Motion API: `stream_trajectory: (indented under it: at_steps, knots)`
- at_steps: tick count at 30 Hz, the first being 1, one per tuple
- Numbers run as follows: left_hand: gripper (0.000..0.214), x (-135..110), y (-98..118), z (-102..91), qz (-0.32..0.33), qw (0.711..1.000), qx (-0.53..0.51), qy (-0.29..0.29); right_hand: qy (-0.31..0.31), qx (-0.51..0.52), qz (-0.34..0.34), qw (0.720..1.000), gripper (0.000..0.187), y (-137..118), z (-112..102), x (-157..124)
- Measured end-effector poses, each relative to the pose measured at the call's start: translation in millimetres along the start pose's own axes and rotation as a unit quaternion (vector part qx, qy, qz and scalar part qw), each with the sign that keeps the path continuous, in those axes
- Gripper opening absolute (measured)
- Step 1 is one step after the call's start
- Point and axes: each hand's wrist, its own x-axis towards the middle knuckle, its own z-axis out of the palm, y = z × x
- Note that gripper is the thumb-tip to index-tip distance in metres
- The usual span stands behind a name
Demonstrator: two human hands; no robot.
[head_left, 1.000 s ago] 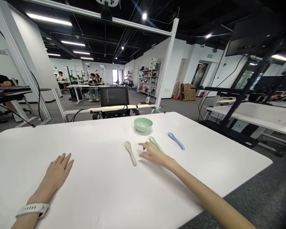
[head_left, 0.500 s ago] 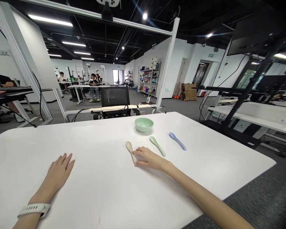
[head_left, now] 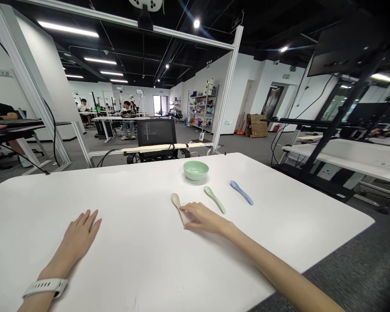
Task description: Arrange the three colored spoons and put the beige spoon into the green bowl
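- Right hand (head_left: 205, 218) stretches across the tabletop, its fingers over the handle end of a beige plastic spoon (head_left: 176, 203). This view cannot settle whether it grips the handle or only touches it.
- Left hand (head_left: 81, 234) lies released and palm-down, fingers spread, holding nothing, with a white ribbed watch band (head_left: 44, 288) around the wrist.
- Wide white round-cornered table (head_left: 279, 216) fills the foreground.
- Beyond it, a white aluminium frame (head_left: 225, 91) stands before a black office chair (head_left: 156, 132), with seated people (head_left: 128, 119) and a loaded metal shelf unit (head_left: 203, 104) farther back across the room.
- Pale green round bowl (head_left: 196, 170) sits upright near the table's far edge, above the spoons.
- Beige spoon lies just left of a pale green plastic spoon (head_left: 215, 199), with a pale blue plastic spoon (head_left: 242, 193) farther right; the three lie apart, angled alike.
- Beige spoon looks light, stiff and smooth, likely to slide on the glossy top; its slim handle seems the place to take hold.
- No brand or label can be read on the spoons, bowl or watch band; a small wall plaque (head_left: 4, 73) at far left may read "13", but it is too small to be sure.
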Motion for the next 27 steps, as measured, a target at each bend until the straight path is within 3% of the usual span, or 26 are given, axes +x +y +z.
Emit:
stream_trajectory:
  at_steps: [14, 17, 21, 24, 27]
  knots:
    - [0.081, 1, -4, 4.4, 0.004, 1.000, 0.002, 0.014, -0.001, 0.012, 0.015, 1.000, 0.064, 0, 0, -2]
    - [0.082, 0, -3, 3.1, 0.000, 1.000, -0.003, 0.012, 0.022, 0.032, 0.012, 0.999, 0.059, 8, -4, -2]
    - [0.081, 1, -3, 2.6, 0.005, 1.000, -0.006, 0.016, 0.124, 0.047, 0.031, 0.991, 0.048, 42, -24, -1]
    - [0.082, 1, -3, 3.7, 0.001, 1.000, -0.004, 0.017, 0.199, 0.012, 0.087, 0.976, 0.045, 86, -38, -4]
    - [0.082, 1, -3, 3.6, -0.003, 1.000, -0.003, 0.016, 0.233, -0.021, 0.141, 0.962, 0.046, 129, -38, -9]
